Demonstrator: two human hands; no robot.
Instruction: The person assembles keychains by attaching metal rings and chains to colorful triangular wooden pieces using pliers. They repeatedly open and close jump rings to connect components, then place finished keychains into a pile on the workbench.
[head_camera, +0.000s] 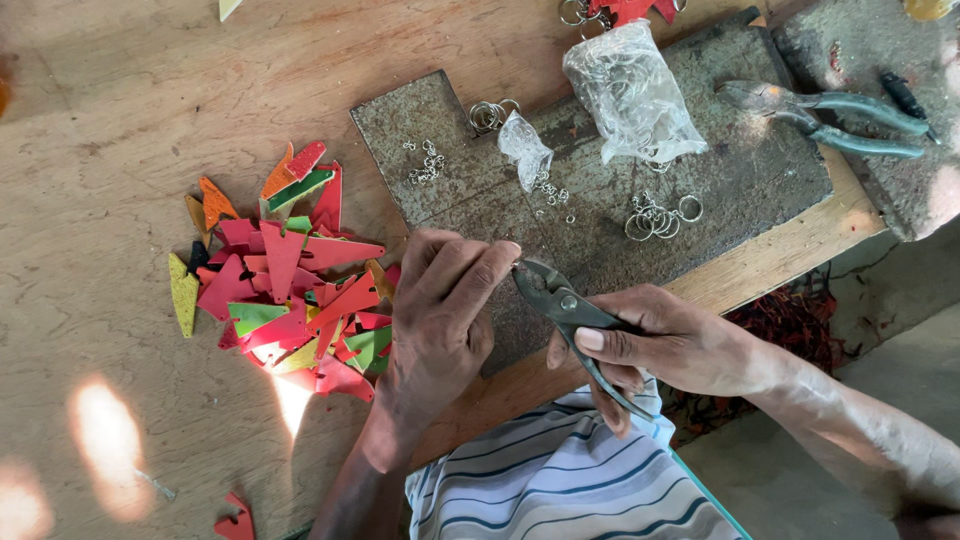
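Note:
My right hand (680, 345) grips a pair of dark metal pliers (568, 310), jaws pointing up-left toward my left fingertips. With fingers curled, my left hand (440, 310) pinches something tiny at the plier jaws; what it is stays hidden. Both hands hover over the near edge of a grey metal plate (740, 190). Just left of my left hand lies a heap of red, green, orange and yellow pointed flat pieces (290, 280).
On the plate lie two small clear plastic bags (630, 95), loose metal rings (655, 215) and bits of chain (428, 162). A second pair of green-handled pliers (830, 115) rests at the far right. The plate sits on a wooden board (120, 150). A striped cloth (560, 480) covers my lap.

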